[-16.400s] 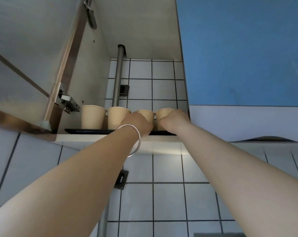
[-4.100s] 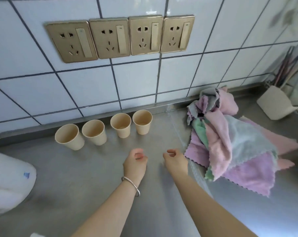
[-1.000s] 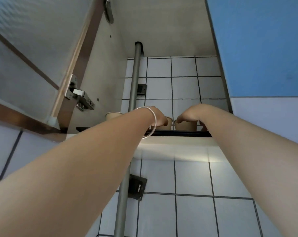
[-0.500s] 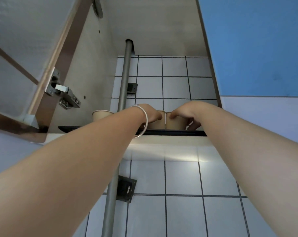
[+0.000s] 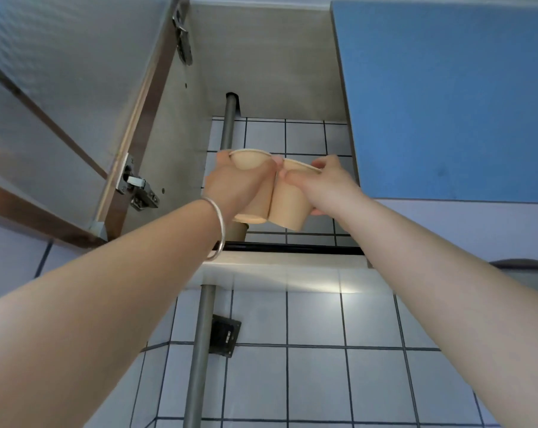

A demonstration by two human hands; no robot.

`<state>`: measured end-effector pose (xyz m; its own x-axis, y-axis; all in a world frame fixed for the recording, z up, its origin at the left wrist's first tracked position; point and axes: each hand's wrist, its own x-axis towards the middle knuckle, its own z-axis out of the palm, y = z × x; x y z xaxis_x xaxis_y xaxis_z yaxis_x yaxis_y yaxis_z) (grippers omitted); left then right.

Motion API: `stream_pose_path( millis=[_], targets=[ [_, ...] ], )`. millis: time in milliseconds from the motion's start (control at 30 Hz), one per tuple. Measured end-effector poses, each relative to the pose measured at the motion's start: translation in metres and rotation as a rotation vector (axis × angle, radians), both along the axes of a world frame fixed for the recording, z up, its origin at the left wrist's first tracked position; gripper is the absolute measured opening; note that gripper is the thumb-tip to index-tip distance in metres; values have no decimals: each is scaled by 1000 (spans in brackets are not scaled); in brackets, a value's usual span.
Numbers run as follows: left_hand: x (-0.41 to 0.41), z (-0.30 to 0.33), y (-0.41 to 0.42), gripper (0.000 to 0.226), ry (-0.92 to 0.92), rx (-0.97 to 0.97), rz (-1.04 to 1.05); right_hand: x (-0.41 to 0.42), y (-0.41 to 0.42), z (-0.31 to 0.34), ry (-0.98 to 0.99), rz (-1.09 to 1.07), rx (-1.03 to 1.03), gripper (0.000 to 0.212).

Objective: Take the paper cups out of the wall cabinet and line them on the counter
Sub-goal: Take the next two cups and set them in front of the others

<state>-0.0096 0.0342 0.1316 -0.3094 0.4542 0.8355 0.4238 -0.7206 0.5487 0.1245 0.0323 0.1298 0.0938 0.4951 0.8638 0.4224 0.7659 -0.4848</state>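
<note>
I am looking up into the open wall cabinet (image 5: 261,57). My left hand (image 5: 233,183), with a silver bangle on the wrist, grips a tan paper cup (image 5: 255,208) by its side. My right hand (image 5: 320,183) grips a second tan paper cup (image 5: 289,205) right beside it, and the two cups touch. Both cups are held in the air above the black tray (image 5: 292,250) on the cabinet shelf. Another paper cup (image 5: 238,231) still stands on the tray, mostly hidden behind my left wrist. The counter is out of view.
The cabinet door (image 5: 60,97) hangs open to the left with its hinge (image 5: 138,188) exposed. A grey vertical pipe (image 5: 206,335) runs down the tiled wall through the cabinet. A closed blue cabinet door (image 5: 446,97) is on the right.
Both hands have lifted their cups off the tray and pulled them up and toward me. The view has tilted slightly.
</note>
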Motion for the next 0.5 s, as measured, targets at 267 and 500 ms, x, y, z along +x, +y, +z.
stream_pose_path(
  millis=[267, 500],
  targets=[
    [4, -107, -75, 70, -196, -24, -145, 3, -49, -106, 181, 514, -74, 60],
    [-4, -238, -141, 65, -423, -236, -13, -32, -84, -229, 322, 860, -353, 38]
  ],
)
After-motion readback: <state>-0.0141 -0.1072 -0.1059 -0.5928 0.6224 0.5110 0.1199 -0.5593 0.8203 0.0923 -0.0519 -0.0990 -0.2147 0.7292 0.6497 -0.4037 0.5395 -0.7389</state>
